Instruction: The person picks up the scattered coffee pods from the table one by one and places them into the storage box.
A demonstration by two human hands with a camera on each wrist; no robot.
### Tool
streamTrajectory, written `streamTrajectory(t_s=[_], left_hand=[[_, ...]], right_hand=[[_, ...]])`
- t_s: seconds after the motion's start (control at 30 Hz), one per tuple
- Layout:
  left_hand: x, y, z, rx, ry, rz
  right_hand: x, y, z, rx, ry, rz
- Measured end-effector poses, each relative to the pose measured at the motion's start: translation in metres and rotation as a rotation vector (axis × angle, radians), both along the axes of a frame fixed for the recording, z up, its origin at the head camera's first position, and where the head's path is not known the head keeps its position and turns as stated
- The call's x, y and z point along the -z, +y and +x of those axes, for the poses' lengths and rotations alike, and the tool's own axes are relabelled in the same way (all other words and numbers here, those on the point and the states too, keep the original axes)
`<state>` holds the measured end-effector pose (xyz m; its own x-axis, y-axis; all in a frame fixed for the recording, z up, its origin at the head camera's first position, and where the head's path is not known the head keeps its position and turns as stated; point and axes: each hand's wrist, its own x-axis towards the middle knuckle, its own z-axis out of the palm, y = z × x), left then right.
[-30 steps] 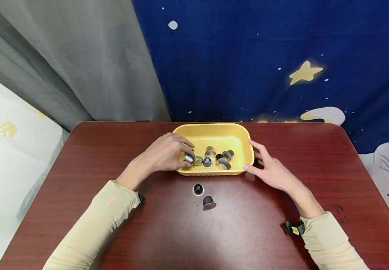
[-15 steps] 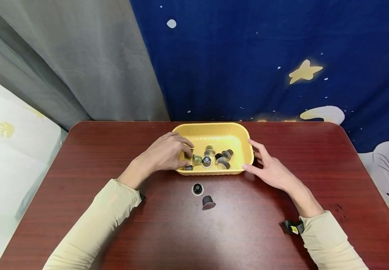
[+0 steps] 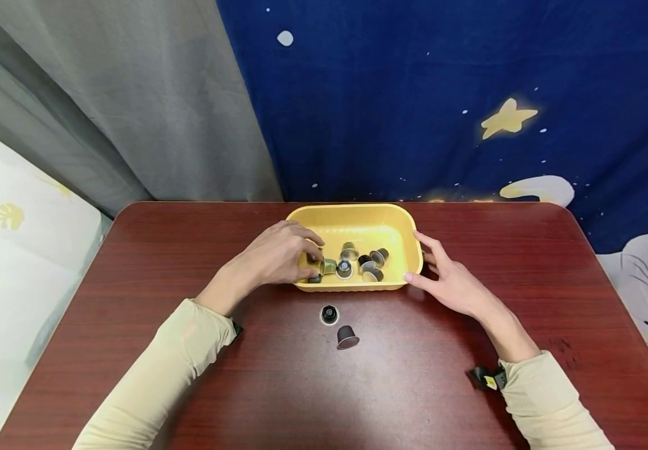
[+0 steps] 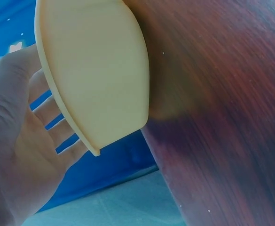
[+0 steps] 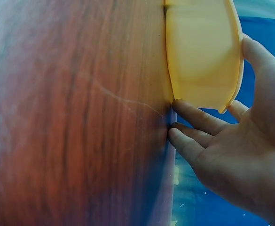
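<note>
A yellow plastic tray (image 3: 352,211) holds several small coffee capsules near its front wall, among them a green one (image 3: 329,266) and a dark one with a silver rim (image 3: 344,269). My left hand (image 3: 275,256) reaches over the tray's left end, fingers spread and dipping inside; capsules lie partly hidden beneath them, including a dark capsule (image 3: 314,279) under the thumb. In the left wrist view the tray's wall conceals those fingertips. At the opposite end my right hand (image 3: 453,281) touches the tray with extended fingers, thumb at the front right corner of the rim.
In front of the tray, a black capsule (image 3: 329,315) and a dark brown capsule (image 3: 348,337) lie on the reddish-brown table (image 3: 402,387). Behind the table's far edge hang a grey curtain (image 3: 149,94) and a blue starry curtain (image 3: 391,112).
A second ago my left hand held a silvery capsule inside the tray; it has let go, and a capsule lies lower, near the front wall. My right hand stays at the tray's end.
</note>
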<state>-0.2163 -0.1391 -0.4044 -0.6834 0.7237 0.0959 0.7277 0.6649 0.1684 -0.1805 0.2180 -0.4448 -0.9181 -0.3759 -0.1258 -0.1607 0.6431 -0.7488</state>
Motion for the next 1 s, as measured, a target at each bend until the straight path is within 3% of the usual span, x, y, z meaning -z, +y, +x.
streamTrajectory(t_s=[0.47,1.0], left_hand=[[-0.005,0.0,0.009,0.024,0.073,0.047],[-0.014,0.002,0.036,0.063,0.131,0.131]], right_hand=[[-0.001,-0.001,-0.001,0.01,-0.006,0.005],[0.002,-0.003,0.001,0.016,0.009,-0.018]])
